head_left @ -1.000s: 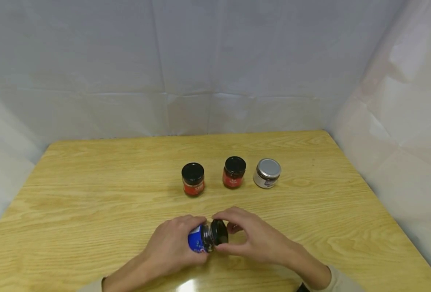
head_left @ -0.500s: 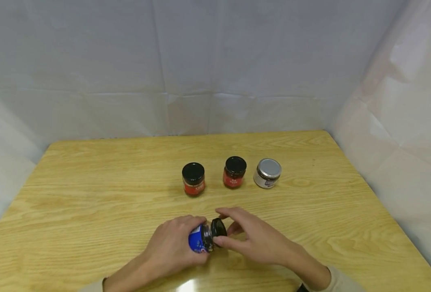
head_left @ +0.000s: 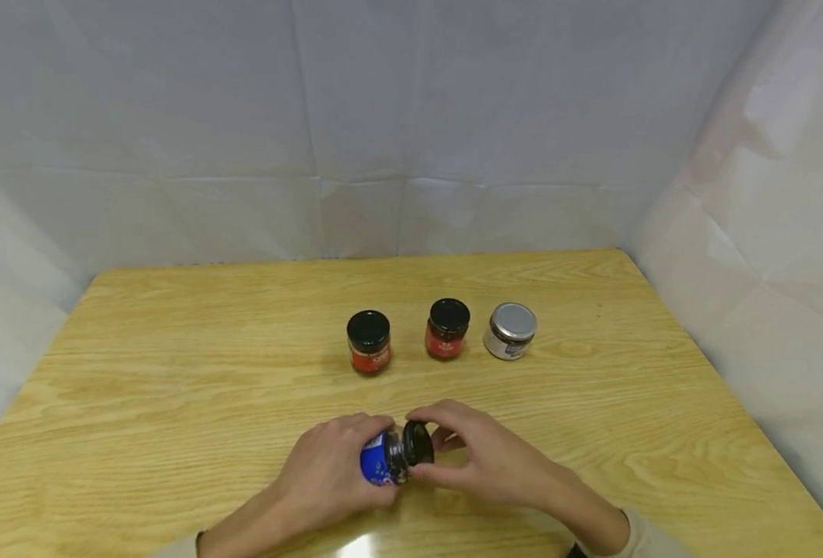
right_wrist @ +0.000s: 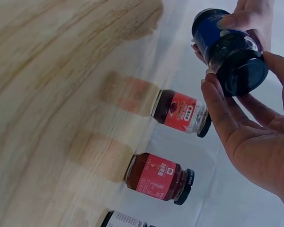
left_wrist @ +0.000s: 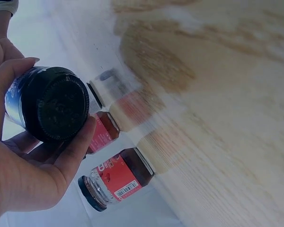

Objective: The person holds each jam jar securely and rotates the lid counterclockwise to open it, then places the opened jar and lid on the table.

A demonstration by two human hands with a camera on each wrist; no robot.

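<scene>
Blue-labelled jar point(head_left: 375, 460) in left grip point(head_left: 331, 469), lid point(head_left: 420, 444) inside right grip point(head_left: 490, 456)

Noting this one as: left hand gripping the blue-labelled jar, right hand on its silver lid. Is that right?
Not quite: the lid is black, not silver, as the head view shows. The rest stands: the left hand grips the blue-labelled jar, and the right hand is on that lid.

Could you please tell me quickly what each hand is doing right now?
Left hand: closed, gripping the blue-labelled jar.
Right hand: closed, pinching that jar's black lid between fingers and thumb.
</scene>
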